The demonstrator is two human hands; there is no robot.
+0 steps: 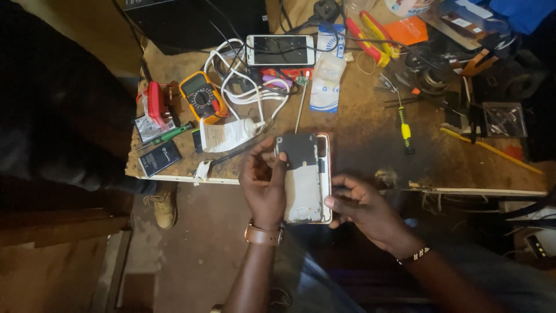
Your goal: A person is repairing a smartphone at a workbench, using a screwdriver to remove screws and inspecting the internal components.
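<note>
I'm sitting over a worn wooden workbench [370,139], its near edge running across the middle of the view. Black box [191,20] at 11 o'clock, dark and hard to read, maybe a monitor.

I'm holding an opened phone [304,177] just past the bench edge, dead centre, long axis running 12 to 6. My left hand [263,185] is gripping its 9 o'clock side, thumb pressing on the upper corner. My right hand [362,206] is pinching the lower 5 o'clock corner. Both hands are closed on the phone, set apart by its width.

Progress, as I judge it: back cover is already off, insides exposed, a dark plate covering the top half, pale grey metal below, reddish frame edge showing at 3 o'clock. No tool in either hand, so the internal work is looking barely started.

On the bench: white phone [281,50] at 12 o'clock lying screen up, tangled white cable [243,87], orange multimeter [201,95] at 10, loose black battery [159,157] at 9, yellow-handled screwdriver [405,130] at 2.
</note>
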